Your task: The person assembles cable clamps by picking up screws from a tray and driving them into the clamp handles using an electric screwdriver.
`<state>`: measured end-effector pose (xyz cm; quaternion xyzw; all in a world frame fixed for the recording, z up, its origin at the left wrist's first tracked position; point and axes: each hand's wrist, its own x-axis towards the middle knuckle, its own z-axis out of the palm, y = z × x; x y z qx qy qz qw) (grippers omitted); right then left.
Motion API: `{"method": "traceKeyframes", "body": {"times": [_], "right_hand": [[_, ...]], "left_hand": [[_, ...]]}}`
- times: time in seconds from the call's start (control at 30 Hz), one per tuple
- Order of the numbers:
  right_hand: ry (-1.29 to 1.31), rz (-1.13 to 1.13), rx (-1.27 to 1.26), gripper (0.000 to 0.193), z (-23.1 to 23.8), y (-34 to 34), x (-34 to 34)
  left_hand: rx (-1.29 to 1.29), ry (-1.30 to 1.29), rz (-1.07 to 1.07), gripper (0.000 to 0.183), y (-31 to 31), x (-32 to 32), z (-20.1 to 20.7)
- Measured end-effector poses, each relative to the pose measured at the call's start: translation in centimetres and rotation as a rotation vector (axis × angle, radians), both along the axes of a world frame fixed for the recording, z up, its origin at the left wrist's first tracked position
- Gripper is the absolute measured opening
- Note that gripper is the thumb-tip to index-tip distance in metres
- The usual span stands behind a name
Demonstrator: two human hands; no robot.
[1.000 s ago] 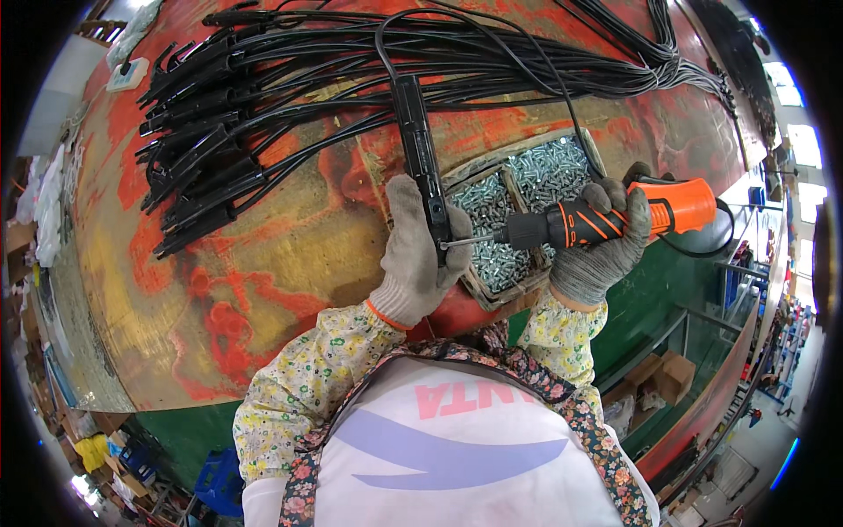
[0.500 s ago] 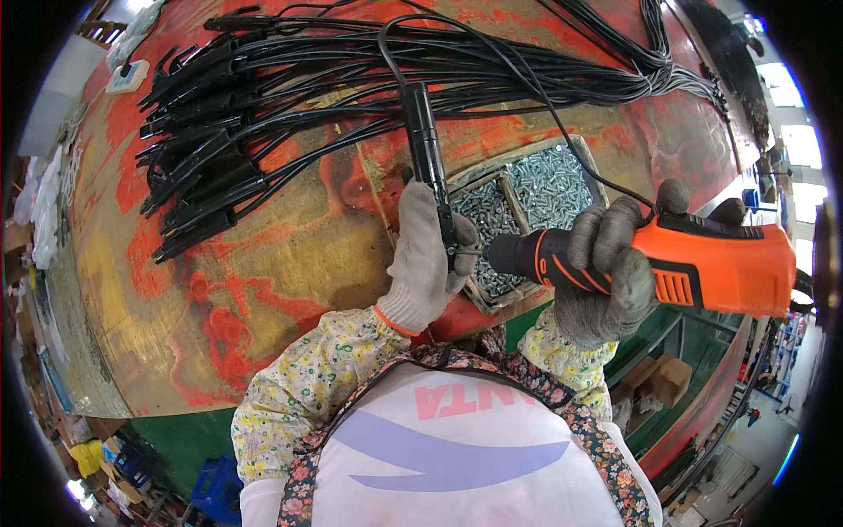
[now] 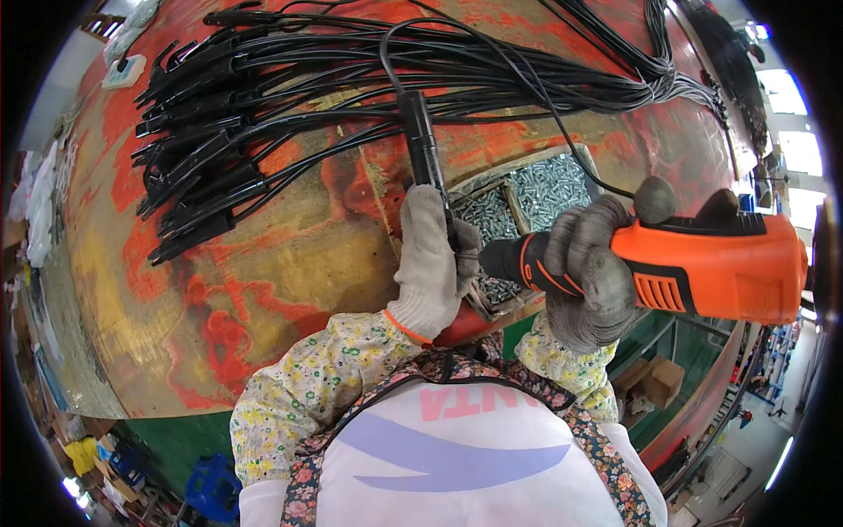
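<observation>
My left hand point(image 3: 430, 259), in a pale knit glove, is wrapped round a black electrode holder point(image 3: 419, 136) that stands nearly upright, a cable looping from its top. The holder's lower end is mostly hidden by my fingers. In a grey glove, my right hand point(image 3: 593, 272) grips an orange and black power drill point(image 3: 707, 268) around its front body. The drill lies level, its black chuck point(image 3: 500, 262) pointing left against my left fingertips. The bit cannot be seen. Behind both hands, a divided wooden box point(image 3: 512, 208) holds many small silver screws point(image 3: 551, 183).
Several more black holders point(image 3: 198, 167) lie piled at the left, with their cables point(image 3: 527, 79) bundled off to the far right. They rest on a worn red and yellow table point(image 3: 290, 272). A white power socket point(image 3: 125, 72) sits far left; cardboard boxes point(image 3: 660, 379) stand below at right.
The drill has shifted slightly left, its chuck closing up to my left fingers so that the bit no longer shows. The electrode holder has barely moved.
</observation>
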<state>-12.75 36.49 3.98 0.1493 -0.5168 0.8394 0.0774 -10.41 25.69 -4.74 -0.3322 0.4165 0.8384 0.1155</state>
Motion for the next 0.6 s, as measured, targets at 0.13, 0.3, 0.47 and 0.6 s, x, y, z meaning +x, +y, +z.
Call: {"method": "traceKeyframes", "body": {"times": [0.13, 0.3, 0.47, 0.6], "right_hand": [[0.032, -0.084, 0.185, 0.027, 0.6, -0.6, 0.1], [0.095, 0.078, 0.059, 0.029, 0.5, 1.7, -0.7], [0.292, -0.303, 0.012, 0.033, 3.1, 7.6, -2.6], [0.302, -0.507, 0.025, 0.049, 0.6, 8.7, -4.8]], "left_hand": [[0.14, -0.124, -0.033, 0.054, -0.5, -0.3, 0.2], [0.083, -0.083, -0.094, 0.063, -1.1, -0.1, 0.2], [0.024, 0.027, -0.198, 0.07, -0.9, 0.1, 0.7], [0.127, 0.046, -0.113, 0.041, -1.0, 0.2, -0.5]]}}
